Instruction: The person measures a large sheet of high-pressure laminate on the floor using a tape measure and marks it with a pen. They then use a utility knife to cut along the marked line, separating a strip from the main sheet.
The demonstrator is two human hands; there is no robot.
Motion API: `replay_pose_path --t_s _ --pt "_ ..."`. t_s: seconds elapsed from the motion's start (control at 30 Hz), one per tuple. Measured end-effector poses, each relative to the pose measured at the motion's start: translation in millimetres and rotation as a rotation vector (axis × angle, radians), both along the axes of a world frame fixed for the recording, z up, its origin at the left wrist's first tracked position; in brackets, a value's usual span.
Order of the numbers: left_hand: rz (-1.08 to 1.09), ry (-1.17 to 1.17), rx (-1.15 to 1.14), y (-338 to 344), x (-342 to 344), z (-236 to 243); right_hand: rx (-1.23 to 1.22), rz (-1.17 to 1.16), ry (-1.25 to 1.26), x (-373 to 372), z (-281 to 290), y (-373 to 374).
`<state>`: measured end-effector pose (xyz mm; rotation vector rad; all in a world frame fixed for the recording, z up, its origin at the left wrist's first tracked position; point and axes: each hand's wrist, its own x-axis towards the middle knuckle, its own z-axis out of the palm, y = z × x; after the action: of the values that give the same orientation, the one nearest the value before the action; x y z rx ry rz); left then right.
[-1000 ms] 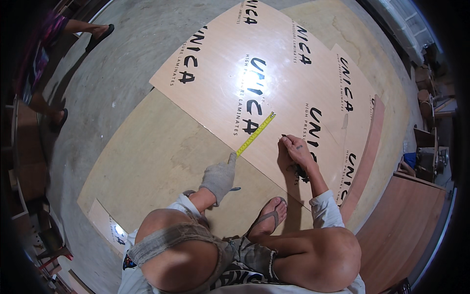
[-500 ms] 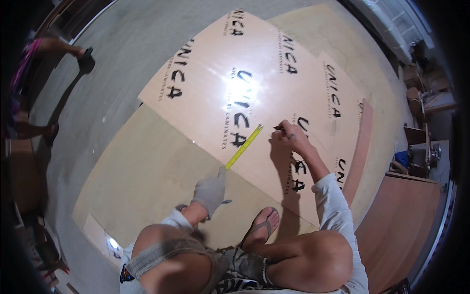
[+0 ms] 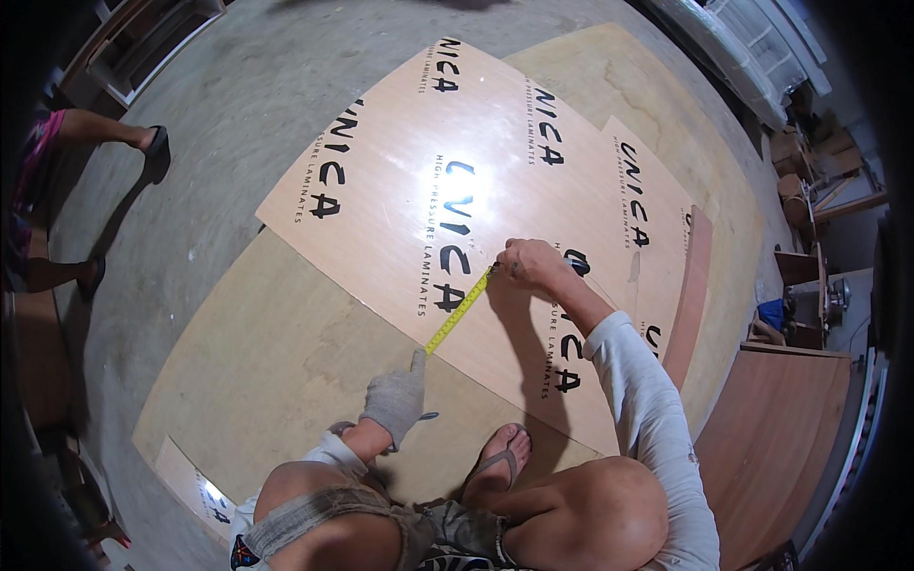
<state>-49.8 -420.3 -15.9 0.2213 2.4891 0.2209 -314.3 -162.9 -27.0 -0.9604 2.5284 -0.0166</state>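
Note:
My left hand (image 3: pixel 395 404), in a grey knitted glove, is closed around a tape measure whose case is mostly hidden. Its yellow blade (image 3: pixel 459 312) runs up and right from the edge of a pale printed laminate sheet (image 3: pixel 371 247), with my gloved index finger at that edge. My bare right hand (image 3: pixel 535 265) pinches a slim, dark-tipped pen, largely covered by the fingers. The pen's tip meets the far end of the blade on the sheet. The laminate lies on a larger plywood board (image 3: pixel 295 333).
A narrow reddish-brown strip (image 3: pixel 689 295) lies across the laminate's right side. Another person's legs (image 3: pixel 100 128) stand at the left. A brown wooden cabinet (image 3: pixel 776 428) and stacked timber (image 3: pixel 804 181) are on the right. My sandalled foot (image 3: pixel 500 457) rests near the laminate's lower edge.
My right hand has moved left and brought the pen's tip to the blade's end. The left hand still holds the tape at the sheet's edge. The view has shifted slightly.

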Motion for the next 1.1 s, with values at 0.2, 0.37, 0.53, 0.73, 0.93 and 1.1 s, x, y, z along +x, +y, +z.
replay_pose_path --t_s 0.2,0.37,0.53,0.73,0.93,1.1 --pt "-0.011 0.007 0.005 -2.2 2.4 -6.0 0.101 0.019 -0.002 0.2 2.3 -8.9" --pt "0.008 -0.033 0.041 -3.3 1.8 -13.9 0.151 0.110 -0.010 -5.6 6.8 -16.8" --pt "0.023 -0.034 0.076 -5.5 -2.6 -6.9 0.189 0.273 0.007 -13.6 6.5 -20.3" --pt "-0.041 -0.236 0.196 -6.4 19.7 9.4 0.013 0.430 0.062 -40.7 -7.1 -24.1" --pt "-0.059 -0.257 0.267 -4.2 36.5 10.6 0.093 0.796 0.017 -63.6 -26.8 -42.8" --pt "-0.079 -0.286 0.224 -1.1 36.8 10.5 -0.028 0.610 0.170 -62.8 -11.8 -69.1"
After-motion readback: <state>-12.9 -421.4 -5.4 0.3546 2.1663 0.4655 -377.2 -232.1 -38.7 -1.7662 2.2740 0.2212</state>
